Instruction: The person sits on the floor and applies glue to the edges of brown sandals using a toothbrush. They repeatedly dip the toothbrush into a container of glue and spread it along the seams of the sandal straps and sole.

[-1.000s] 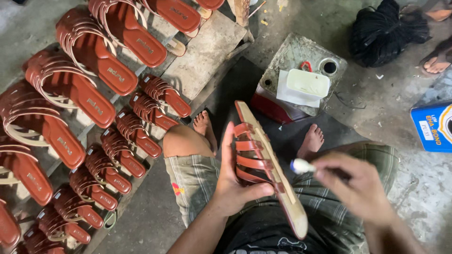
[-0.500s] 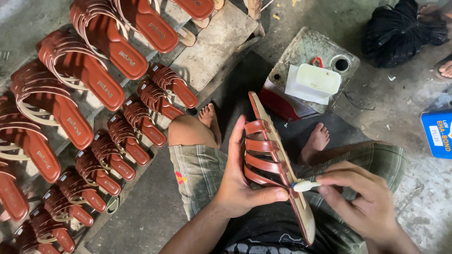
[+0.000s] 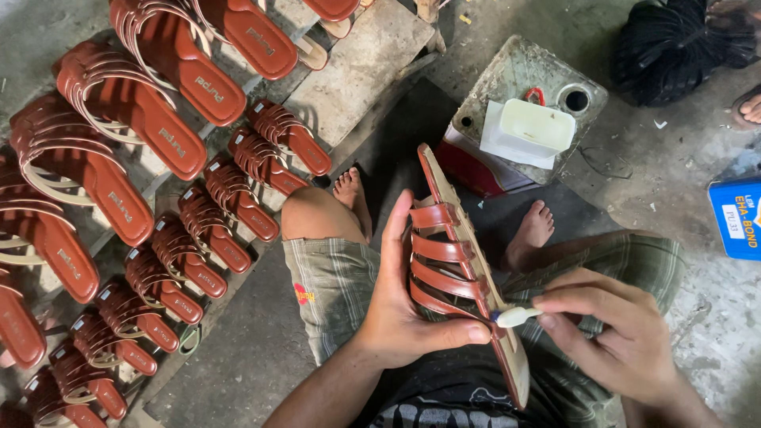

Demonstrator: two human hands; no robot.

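A brown strappy sandal [image 3: 464, 269] is held on edge above the lap of a seated person, its toe pointing away toward a grey block [image 3: 507, 87] on the floor. The left hand [image 3: 404, 305] is wrapped around the strap side, its grip pressed onto the sandal with the thumb laid across the lower straps and the fingers stretched up along them. The right hand [image 3: 614, 333] is closed in a pinch on a small white brush [image 3: 515, 317], whose tip is touching the pale edge of the sole just beside the left thumb. Checked shorts [image 3: 337, 285] and two bare feet are seen beneath the sandal.

On the grey block a white plastic tub [image 3: 535, 127] is set, next to a round hole in the block. To the left, rows of finished brown sandals [image 3: 158, 127] are laid out on boards, larger pairs further out and smaller strapped pieces [image 3: 206, 246] nearer the knee. A blue tin [image 3: 737, 214] is partly seen at the right edge, and a black bundle [image 3: 674, 47] lies at the top right on the concrete floor [image 3: 713, 317].
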